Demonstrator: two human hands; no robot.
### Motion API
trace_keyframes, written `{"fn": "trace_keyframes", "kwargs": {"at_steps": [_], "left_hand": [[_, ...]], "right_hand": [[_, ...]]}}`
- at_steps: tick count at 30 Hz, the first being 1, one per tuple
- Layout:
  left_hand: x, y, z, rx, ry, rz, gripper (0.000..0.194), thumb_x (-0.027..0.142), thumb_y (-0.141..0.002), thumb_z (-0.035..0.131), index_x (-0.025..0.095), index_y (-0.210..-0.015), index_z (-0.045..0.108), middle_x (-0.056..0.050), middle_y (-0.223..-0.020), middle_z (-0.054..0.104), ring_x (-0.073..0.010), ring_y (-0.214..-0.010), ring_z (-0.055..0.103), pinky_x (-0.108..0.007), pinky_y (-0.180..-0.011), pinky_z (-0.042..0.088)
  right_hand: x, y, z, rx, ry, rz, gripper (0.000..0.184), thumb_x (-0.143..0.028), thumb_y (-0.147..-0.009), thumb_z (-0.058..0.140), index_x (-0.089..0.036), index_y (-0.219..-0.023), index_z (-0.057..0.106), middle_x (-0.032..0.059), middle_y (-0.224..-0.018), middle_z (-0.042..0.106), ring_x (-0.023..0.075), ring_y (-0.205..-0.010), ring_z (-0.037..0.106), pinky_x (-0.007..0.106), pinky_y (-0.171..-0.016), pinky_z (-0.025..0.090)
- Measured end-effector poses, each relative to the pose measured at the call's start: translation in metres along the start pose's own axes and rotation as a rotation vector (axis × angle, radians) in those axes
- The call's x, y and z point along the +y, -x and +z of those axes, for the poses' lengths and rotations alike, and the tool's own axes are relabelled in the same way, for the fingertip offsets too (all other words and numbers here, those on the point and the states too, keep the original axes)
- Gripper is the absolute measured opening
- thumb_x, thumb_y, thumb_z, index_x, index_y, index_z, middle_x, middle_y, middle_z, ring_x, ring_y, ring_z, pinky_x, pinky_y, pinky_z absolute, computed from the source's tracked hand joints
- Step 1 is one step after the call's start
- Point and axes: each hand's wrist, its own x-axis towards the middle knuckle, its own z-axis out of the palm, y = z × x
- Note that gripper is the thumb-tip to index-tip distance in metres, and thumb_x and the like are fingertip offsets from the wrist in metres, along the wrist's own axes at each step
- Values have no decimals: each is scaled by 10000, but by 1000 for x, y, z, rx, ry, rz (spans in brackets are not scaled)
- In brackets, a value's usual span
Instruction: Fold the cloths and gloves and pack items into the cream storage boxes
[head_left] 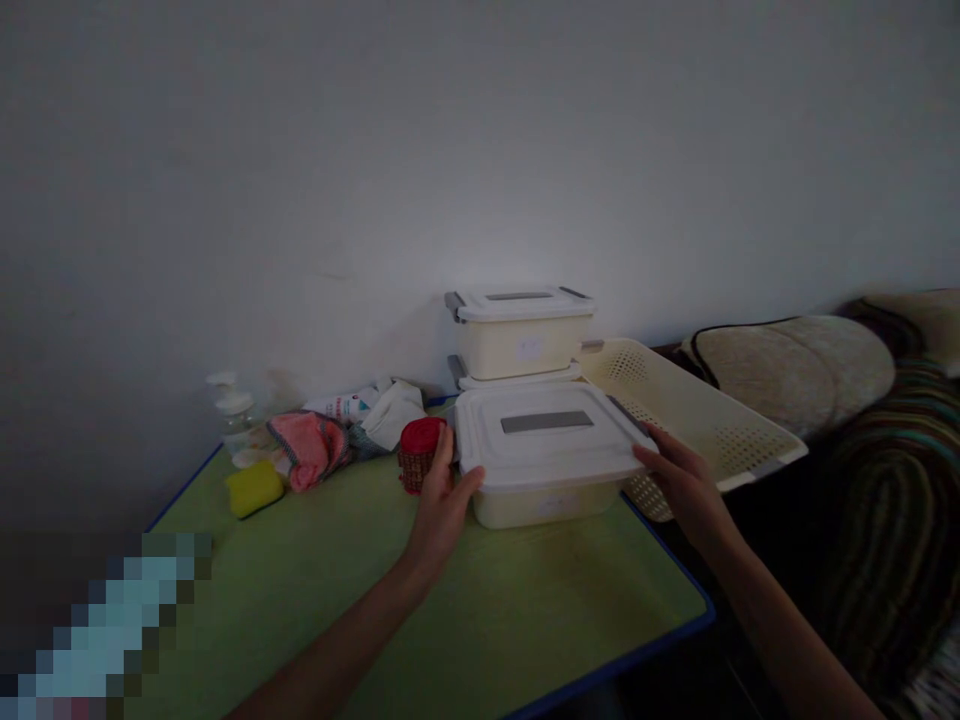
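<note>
A cream plastic storage box with a white lid point(555, 450) and grey latches is between my two hands in the middle of the view. My left hand point(442, 500) is closed on its left side, thumb at the lid's front corner. On the opposite side my right hand point(682, 485) grips the lid edge by the grey latch. Just left of the box stands a red-topped roll with a woven side point(421, 455), partly behind my left fingers. Behind are two similar boxes in a stack, the upper box point(525, 340) hiding most of the lower one.
A large perforated cream basket point(675, 400) stands to the right, by cushions point(795, 370). Along the green table's point(360, 570) back left are a pump bottle point(236, 420), a yellow sponge point(255, 488), a pink cloth point(311, 445) and a white cloth point(394, 412). A wall rises behind.
</note>
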Motion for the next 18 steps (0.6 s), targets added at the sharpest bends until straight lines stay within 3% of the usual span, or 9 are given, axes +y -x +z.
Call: {"fn": "trace_keyframes", "kwargs": {"at_steps": [3,8,12,18], "left_hand": [[1,0,1,-6,11,-25,803,257,-692,574,134,-1406,229,-58,-1491,171,-204,-1375,145,-330,-1125,122],[4,1,0,-41,37,-45,854,276,-702,570,114,-1423,142,-70,-1496,141,-209,-1378,136,-351,-1125,122],[6,2,-1,-42,20,-39,852,277,-693,582,117,-1418,165,-69,-1498,132,-209,-1379,127,-345,-1127,102],[3,-2,-3,-62,-15,-11,829,273,-700,590,138,-1413,189,-59,-1503,120,-221,-1381,103,-350,-1127,121]], "right_hand": [[-3,-1,1,28,-32,86,509,-400,-615,703,-226,-1087,625,46,-1229,579,307,-1177,481,481,-1007,358],[-5,-3,1,32,-24,74,521,-403,-597,705,-219,-1079,635,46,-1244,565,309,-1198,458,469,-1035,321],[-8,-4,1,27,29,79,558,-393,-590,686,-190,-1107,627,60,-1257,550,311,-1196,459,460,-1031,321],[-17,-3,1,-4,285,-50,474,-413,-669,598,-179,-1077,656,58,-1132,636,325,-1114,525,491,-1003,319]]}}
